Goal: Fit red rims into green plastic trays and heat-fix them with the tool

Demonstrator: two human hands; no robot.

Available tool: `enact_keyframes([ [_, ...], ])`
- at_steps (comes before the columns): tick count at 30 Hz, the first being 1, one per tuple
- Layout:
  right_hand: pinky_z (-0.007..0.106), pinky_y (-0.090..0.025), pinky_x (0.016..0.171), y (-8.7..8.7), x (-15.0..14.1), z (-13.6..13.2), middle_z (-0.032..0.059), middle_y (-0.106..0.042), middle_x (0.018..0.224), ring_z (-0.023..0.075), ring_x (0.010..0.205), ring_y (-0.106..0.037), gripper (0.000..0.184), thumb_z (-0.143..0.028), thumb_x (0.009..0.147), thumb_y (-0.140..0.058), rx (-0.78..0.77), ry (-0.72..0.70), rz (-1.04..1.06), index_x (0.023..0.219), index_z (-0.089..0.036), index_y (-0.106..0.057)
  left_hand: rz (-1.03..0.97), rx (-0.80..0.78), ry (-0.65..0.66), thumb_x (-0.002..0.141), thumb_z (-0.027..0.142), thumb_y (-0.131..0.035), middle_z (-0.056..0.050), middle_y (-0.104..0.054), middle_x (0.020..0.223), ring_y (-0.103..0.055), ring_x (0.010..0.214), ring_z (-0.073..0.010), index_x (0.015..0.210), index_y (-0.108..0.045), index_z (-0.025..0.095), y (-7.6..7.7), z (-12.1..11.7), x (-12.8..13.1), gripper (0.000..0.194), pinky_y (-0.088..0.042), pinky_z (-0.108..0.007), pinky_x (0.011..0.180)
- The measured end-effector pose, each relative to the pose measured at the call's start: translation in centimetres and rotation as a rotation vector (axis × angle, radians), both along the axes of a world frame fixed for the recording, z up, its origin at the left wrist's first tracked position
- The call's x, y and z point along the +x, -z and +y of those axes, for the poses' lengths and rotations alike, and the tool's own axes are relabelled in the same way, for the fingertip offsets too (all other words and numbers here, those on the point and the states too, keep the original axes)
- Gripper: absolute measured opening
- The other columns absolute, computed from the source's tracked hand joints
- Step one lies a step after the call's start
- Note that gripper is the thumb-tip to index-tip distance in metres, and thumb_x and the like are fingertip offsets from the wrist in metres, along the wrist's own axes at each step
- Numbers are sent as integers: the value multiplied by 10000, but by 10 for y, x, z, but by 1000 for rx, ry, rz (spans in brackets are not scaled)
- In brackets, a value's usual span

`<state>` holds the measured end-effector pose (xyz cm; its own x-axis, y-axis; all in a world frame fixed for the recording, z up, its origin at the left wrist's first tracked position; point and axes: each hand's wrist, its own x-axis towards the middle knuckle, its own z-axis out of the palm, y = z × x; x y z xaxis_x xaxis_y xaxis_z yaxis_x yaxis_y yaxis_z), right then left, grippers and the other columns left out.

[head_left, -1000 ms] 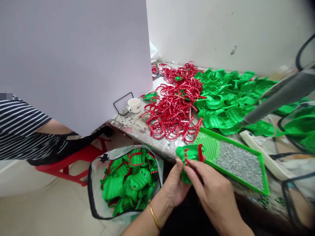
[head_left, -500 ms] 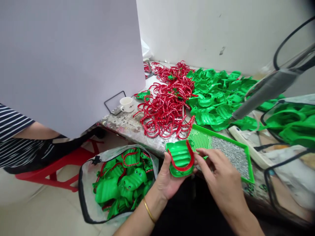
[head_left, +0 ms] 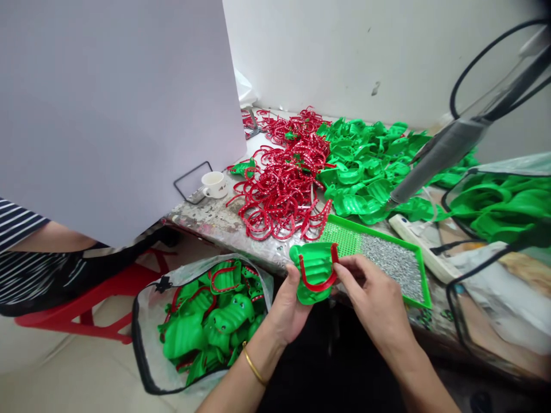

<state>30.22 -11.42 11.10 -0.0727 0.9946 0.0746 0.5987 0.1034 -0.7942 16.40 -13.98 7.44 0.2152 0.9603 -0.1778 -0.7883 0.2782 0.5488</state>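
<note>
Two heaps of moulded plastic are spread across a stained table [head_left: 202,221]: green ridged pieces [head_left: 361,172] and, beside them, tangled red toothed strips [head_left: 279,189]. More green pieces are packed in a transparent zipped bag [head_left: 148,338] below the table edge, and others are seen in a second bag [head_left: 495,206] at the right. A green tray [head_left: 379,234] is set on the table, with silver granules [head_left: 391,264] lying in it. A person in a striped top [head_left: 21,269] is seated at the far left on a red stool [head_left: 86,318]. Just in front of the tray, a green ridged piece [head_left: 316,272] fitted with a red strip [head_left: 316,285] is grasped in the left hand [head_left: 284,312], which wears a gold bangle [head_left: 253,370]. The strip's upper end is apparently pinched by the right hand [head_left: 370,292], though the contact is partly hidden
</note>
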Motion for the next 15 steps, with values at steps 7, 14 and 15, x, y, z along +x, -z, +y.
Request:
enact_keyframes([
  [7,258,-480,670,3,0,-7,0,-674,828,156,729,-634,182,-393,841,-554,-147,14,109,851,-226,-627,-18,-7,-54,837,597,-408,-131,-586,1260,-454,1257,-274,1266,-536,142,5,-1,2,638,-306,-415,1074],
  [14,275,-489,672,14,4,-4,10,-682,804,171,719,-637,223,-435,813,-577,-203,48,170,848,-220,-627,4,50,-67,854,558,-413,-128,-570,1282,-419,1286,-265,1282,-521,140,3,-1,6,608,-286,-405,1088],
  [15,277,-492,678,14,4,-4,14,-682,808,174,728,-639,228,-438,812,-578,-211,43,191,850,-218,-628,10,50,-68,857,557,-407,-129,-571,1280,-420,1285,-265,1281,-522,140,2,-1,6,605,-287,-407,1086],
])
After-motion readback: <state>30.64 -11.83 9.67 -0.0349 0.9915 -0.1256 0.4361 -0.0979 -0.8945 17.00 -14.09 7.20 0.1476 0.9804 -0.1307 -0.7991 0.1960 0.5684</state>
